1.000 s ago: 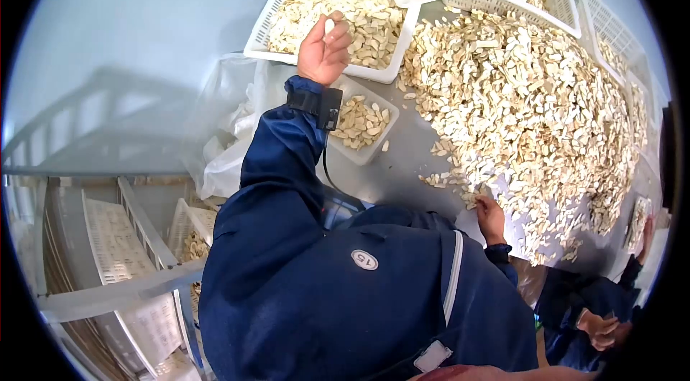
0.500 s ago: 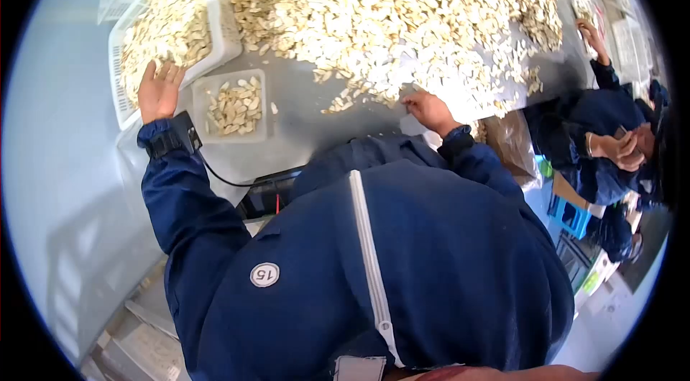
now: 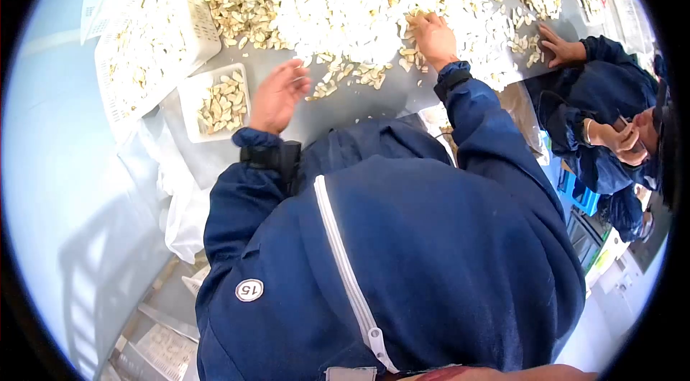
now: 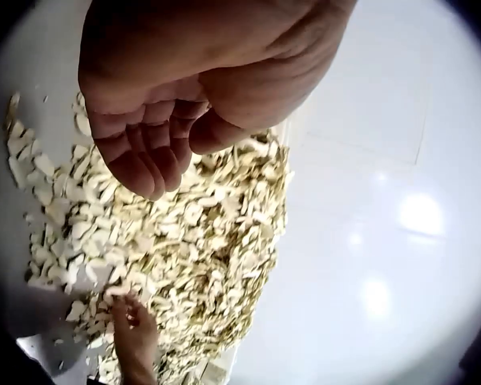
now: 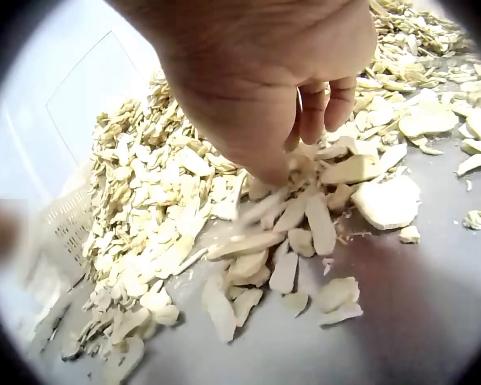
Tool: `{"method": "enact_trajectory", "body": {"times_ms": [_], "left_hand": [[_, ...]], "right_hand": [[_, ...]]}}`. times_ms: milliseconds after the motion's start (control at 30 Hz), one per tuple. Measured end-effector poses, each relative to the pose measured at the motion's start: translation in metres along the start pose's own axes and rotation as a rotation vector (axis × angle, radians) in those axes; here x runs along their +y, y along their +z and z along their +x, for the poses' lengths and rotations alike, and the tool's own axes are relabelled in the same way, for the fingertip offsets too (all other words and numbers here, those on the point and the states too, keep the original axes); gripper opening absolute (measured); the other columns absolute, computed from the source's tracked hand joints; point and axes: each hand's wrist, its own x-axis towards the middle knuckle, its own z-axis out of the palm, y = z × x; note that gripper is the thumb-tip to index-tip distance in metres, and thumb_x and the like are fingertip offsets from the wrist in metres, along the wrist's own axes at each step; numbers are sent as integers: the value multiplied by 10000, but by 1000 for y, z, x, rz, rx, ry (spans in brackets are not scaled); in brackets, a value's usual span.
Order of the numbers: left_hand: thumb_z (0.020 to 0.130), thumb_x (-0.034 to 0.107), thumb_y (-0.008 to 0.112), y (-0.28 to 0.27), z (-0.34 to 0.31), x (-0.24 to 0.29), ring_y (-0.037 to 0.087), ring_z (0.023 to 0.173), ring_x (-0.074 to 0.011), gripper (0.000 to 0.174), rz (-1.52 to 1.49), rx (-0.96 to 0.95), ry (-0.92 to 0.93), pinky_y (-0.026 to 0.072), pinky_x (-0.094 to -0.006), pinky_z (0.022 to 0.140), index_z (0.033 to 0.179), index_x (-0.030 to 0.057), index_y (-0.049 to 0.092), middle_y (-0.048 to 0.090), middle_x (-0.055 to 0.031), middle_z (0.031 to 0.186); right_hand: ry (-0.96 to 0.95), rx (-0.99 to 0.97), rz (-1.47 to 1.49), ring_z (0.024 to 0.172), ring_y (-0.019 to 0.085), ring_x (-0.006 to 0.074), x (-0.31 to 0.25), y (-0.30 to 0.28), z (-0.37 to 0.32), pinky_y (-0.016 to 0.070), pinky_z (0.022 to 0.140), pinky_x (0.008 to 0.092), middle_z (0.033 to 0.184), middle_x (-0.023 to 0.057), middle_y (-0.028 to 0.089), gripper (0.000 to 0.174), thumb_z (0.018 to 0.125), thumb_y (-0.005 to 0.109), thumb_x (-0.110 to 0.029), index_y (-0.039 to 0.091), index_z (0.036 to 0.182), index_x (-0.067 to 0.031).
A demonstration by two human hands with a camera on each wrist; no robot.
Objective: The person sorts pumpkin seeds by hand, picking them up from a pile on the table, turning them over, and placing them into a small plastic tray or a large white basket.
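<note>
Standing at the far left of the tabletop (image 3: 359,104), a white slotted basket (image 3: 203,18) holds pale dried slices. Just near of it sits a small tray (image 3: 185,104), part filled with the same slices.

The left hand (image 3: 279,97) hovers just right of that tray, above bare tabletop. Its fingers are loosely curled, the palm shows empty in the wrist view, and it touches nothing.

The pile of slices (image 3: 345,0) lies far and to the right of it. The pile's long spread runs left to right across the far tabletop.

The right hand (image 3: 433,36) is the nearer one. It rests on the pile's near edge, with its fingers (image 5: 313,112) bent down among loose slices. Whether they pinch a slice cannot be told.

At the far right, another person's hand (image 3: 563,50) rests by scattered slices of the same pile.
</note>
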Motion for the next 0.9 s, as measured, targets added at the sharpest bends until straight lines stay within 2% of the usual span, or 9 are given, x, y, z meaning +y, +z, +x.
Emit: {"method": "enact_trajectory", "body": {"times_ms": [133, 267, 300, 400, 533, 633, 767, 867, 900], "left_hand": [[1002, 148, 560, 31, 7, -20, 635, 954, -200, 259, 13, -87, -118, 532, -326, 880, 1227, 19, 562, 648, -77, 1055], [992, 139, 562, 44, 11, -30, 642, 967, -207, 267, 13, -113, -148, 532, -329, 893, 1228, 14, 542, 653, -85, 1065], [991, 140, 562, 47, 13, -31, 642, 966, -206, 276, 13, -110, -156, 533, -328, 891, 1234, 11, 536, 653, -86, 1067], [989, 145, 562, 55, 16, -34, 642, 959, -202, 299, 21, -98, -183, 539, -322, 881, 1250, 6, 521, 653, -88, 1067], [993, 150, 556, 64, 20, -35, 643, 935, -192, 297, 43, -85, -203, 546, -315, 864, 1248, 4, 521, 650, -80, 1048], [997, 148, 548, 64, 21, -38, 641, 921, -185, 279, 49, -58, -205, 547, -312, 859, 1236, 5, 535, 646, -72, 1034], [1007, 153, 531, 60, 18, -39, 636, 929, -179, 262, 43, -36, -197, 543, -303, 860, 1225, 11, 557, 644, -66, 1029], [1018, 166, 511, 58, 14, -38, 634, 937, -178, 269, 51, -42, -180, 538, -297, 863, 1235, 16, 564, 643, -61, 1027], [1020, 168, 505, 58, 13, -37, 634, 937, -178, 270, 52, -46, -176, 536, -298, 864, 1236, 17, 566, 643, -60, 1028]], "right_hand": [[81, 104, 200, 1024, 620, 312, 7, -5, -8, 519, 877, 417, 1082, 80, 671, 237, 877, 666, -233, 735, 1091, -157], [400, -124, 623, 900, 708, 264, 11, -15, -17, 542, 814, 351, 1020, 130, 731, 266, 906, 658, -228, 711, 1113, -69], [323, -98, 624, 890, 703, 180, 16, -10, -20, 529, 812, 283, 1008, 117, 728, 276, 943, 628, -196, 683, 1178, -64], [283, -85, 851, 867, 715, 269, 26, 5, -23, 550, 798, 349, 991, 127, 744, 320, 898, 659, -221, 683, 1173, -60], [165, -15, 502, 877, 702, 186, 32, 6, -28, 537, 819, 286, 997, 88, 726, 286, 924, 606, -119, 683, 1198, -85], [284, -85, 480, 896, 699, 263, 30, 2, -25, 539, 831, 322, 1030, 109, 717, 280, 911, 617, -140, 699, 1178, -118], [51, -12, 329, 1035, 624, 319, 0, 4, -23, 524, 865, 431, 1063, 108, 681, 218, 849, 644, -163, 728, 1049, -136], [-68, -11, 199, 1080, 602, 310, -7, 13, -13, 527, 855, 424, 1090, 92, 666, 207, 840, 649, -157, 725, 1032, -149], [-91, -15, 176, 1015, 633, 315, -9, 12, -10, 525, 829, 434, 1028, 106, 687, 212, 842, 653, -200, 713, 1035, -137]]}}
